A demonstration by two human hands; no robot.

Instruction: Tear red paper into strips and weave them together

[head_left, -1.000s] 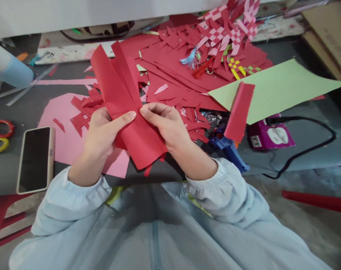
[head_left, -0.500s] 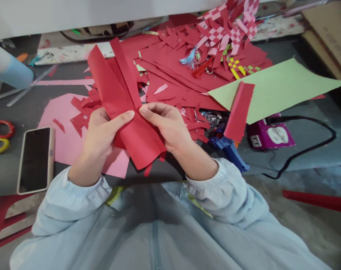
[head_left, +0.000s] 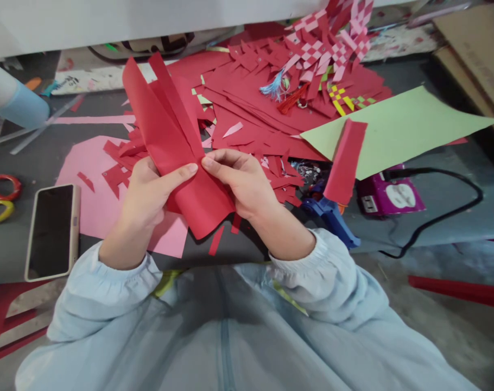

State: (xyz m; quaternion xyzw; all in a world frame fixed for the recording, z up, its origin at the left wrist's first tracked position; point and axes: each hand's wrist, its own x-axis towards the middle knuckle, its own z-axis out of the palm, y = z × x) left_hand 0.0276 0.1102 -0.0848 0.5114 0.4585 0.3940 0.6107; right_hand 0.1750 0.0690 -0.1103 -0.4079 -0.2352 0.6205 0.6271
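A sheet of red paper point(head_left: 169, 127), partly folded over lengthwise, is held up above the table between my two hands. My left hand point(head_left: 153, 190) grips its left side, thumb lying across the front and the other fingers behind the sheet. On the right edge, my right hand point(head_left: 241, 176) pinches the fold between thumb and fingers. The two thumbs nearly meet at the middle of the fold. Above the hands the folded flap stands apart from the sheet. Below lie pink paper point(head_left: 90, 184) and small red paper scraps point(head_left: 120, 157).
Woven paper pieces point(head_left: 312, 51) and red sheets point(head_left: 247, 108) pile up at the back. Right are green paper point(head_left: 397, 130), a folded red strip point(head_left: 345, 160), a blue tool point(head_left: 332, 220) and a purple box point(head_left: 393, 190) with black cable. Left are a phone point(head_left: 51, 232) and scissors point(head_left: 5, 187).
The red paper has tilted slightly, its upper end shifting left and its lower edge rising a little. My left thumb has slid slightly right toward the fold. Both hands keep their grip.
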